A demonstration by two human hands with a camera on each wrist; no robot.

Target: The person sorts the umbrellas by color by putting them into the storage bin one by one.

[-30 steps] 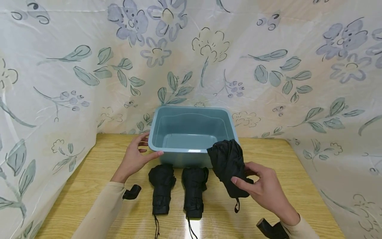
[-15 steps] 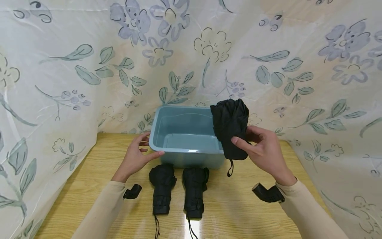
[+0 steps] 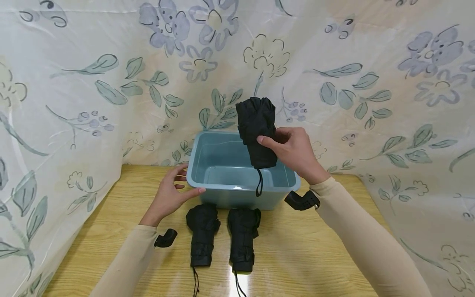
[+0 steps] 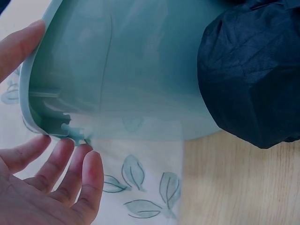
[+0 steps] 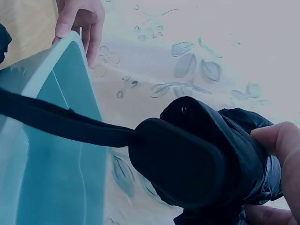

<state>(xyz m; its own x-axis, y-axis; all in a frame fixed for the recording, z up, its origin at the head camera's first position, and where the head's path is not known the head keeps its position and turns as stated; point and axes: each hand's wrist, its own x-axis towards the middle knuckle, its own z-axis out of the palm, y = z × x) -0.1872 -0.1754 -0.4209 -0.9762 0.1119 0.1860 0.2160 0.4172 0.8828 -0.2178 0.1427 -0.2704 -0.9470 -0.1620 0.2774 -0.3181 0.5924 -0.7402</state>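
My right hand (image 3: 297,150) grips a folded black umbrella (image 3: 257,123) between thumb and fingers, above the blue plastic bin (image 3: 237,188). The umbrella's ruffled canopy end points up, and its handle end and wrist strap hang down. In the right wrist view the flat handle end (image 5: 178,161) and strap (image 5: 65,123) face the camera. My left hand (image 3: 168,196) touches the bin's front left corner with thumb and fingers spread and only slightly bent; the left wrist view shows the thumb (image 4: 28,40) at the rim.
Two more folded black umbrellas, a left one (image 3: 202,235) and a right one (image 3: 242,239), lie before the bin with straps toward me. All stand on a wooden table (image 3: 308,247). A floral sheet (image 3: 334,82) hangs behind and at both sides.
My right hand has lifted the umbrella from beside the bin's front right corner, up and then leftward over the bin. The left hand stays at the corner.
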